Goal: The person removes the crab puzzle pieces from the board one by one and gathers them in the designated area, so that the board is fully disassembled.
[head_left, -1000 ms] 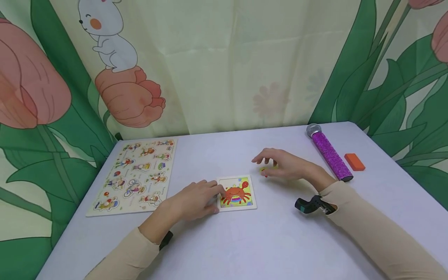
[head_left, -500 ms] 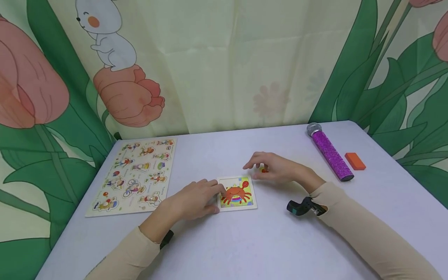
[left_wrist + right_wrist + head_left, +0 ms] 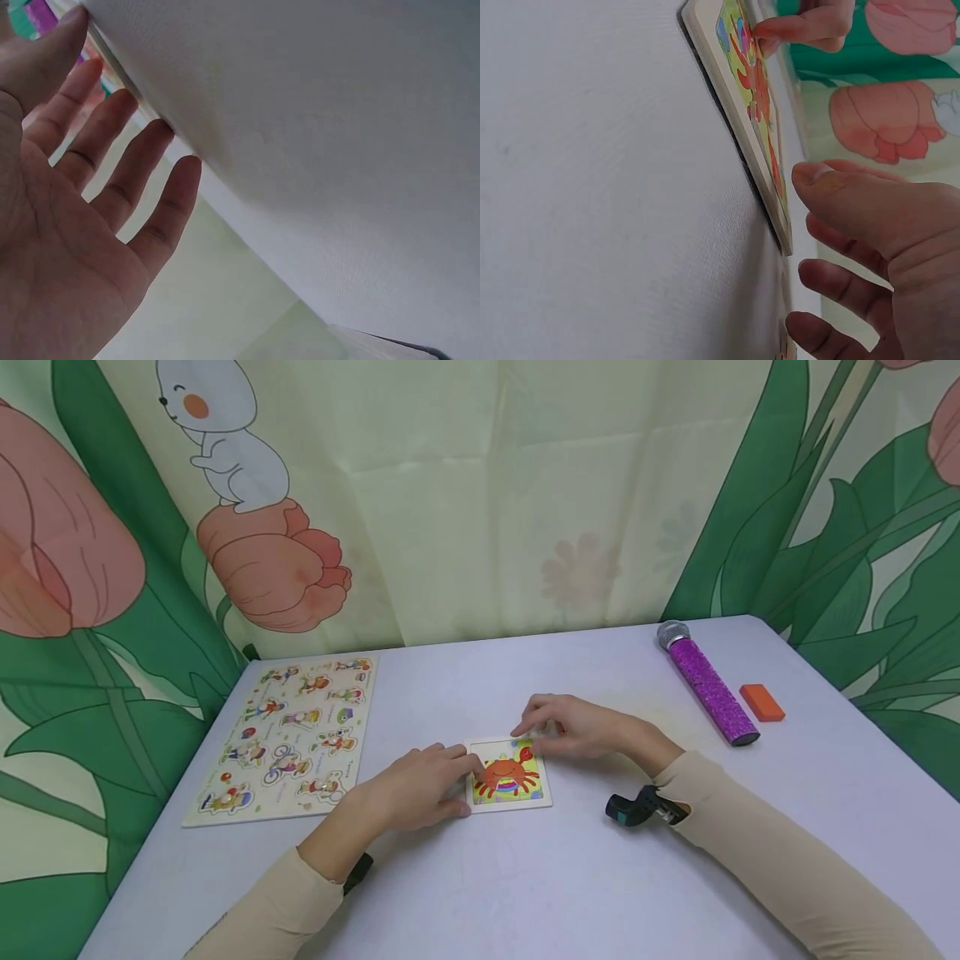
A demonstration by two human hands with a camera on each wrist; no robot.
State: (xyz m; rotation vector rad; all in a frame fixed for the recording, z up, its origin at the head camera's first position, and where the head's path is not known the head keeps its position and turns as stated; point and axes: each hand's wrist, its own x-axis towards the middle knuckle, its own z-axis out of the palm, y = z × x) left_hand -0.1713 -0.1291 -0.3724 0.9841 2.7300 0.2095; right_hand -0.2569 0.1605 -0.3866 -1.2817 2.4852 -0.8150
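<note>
A small square crab-picture puzzle [image 3: 512, 778] in a pale wooden frame lies flat on the white table [image 3: 525, 877]. At its left side rests my left hand [image 3: 420, 789], index fingertip on the picture and thumb by the lower left corner. The left wrist view shows that hand's palm [image 3: 67, 225] with fingers spread and loosely bent. My right hand [image 3: 576, 727] hovers over the puzzle's upper right corner, fingers loosely bent. In the right wrist view its thumb [image 3: 821, 180] is beside the frame edge, with nothing between thumb and fingers. A small red-marked thing [image 3: 786, 346] shows below the fingers.
A large wooden board with cartoon animal pieces [image 3: 292, 735] lies at the left. A glittery purple microphone [image 3: 708, 689] and an orange block [image 3: 762, 702] lie at the right. A patterned curtain [image 3: 465, 527] hangs behind the table.
My right hand has moved left and slightly nearer, up to the puzzle's corner. The small red and yellow thing seen under it earlier is now hidden in the head view. My left hand stays put.
</note>
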